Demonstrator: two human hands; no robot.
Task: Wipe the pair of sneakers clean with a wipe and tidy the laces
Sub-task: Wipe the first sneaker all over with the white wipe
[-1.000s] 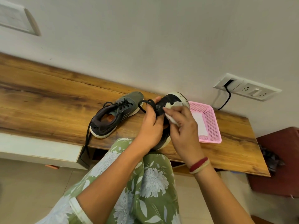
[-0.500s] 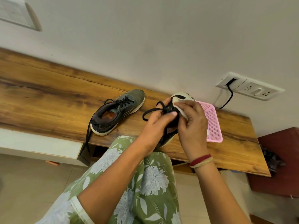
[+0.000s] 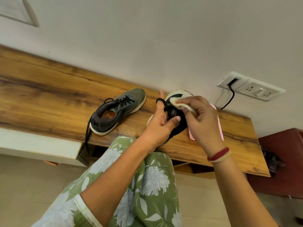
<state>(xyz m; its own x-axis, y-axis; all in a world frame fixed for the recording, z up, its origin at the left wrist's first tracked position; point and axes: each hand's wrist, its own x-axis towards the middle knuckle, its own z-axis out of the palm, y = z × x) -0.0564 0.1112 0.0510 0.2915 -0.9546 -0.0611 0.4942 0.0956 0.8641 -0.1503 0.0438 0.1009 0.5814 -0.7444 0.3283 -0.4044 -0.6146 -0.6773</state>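
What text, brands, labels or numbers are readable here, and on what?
None readable.
No legible logo on the grey lace-up sneaker.
Held dark sneaker: mostly covered, no marking shows.
White wall socket plate: no print visible.
Pale framed wall panel: blurred.

We see a surface (image 3: 49,95) with brown wood grain. The grey-green sneaker (image 3: 118,112) has black laces (image 3: 126,99) and a white sole (image 3: 105,132). The black sneaker (image 3: 176,115) has a pale sole (image 3: 177,92). The wipe (image 3: 180,104) is off-white, the basket (image 3: 219,125) is pink, and the garment (image 3: 147,185) is green with white flowers.
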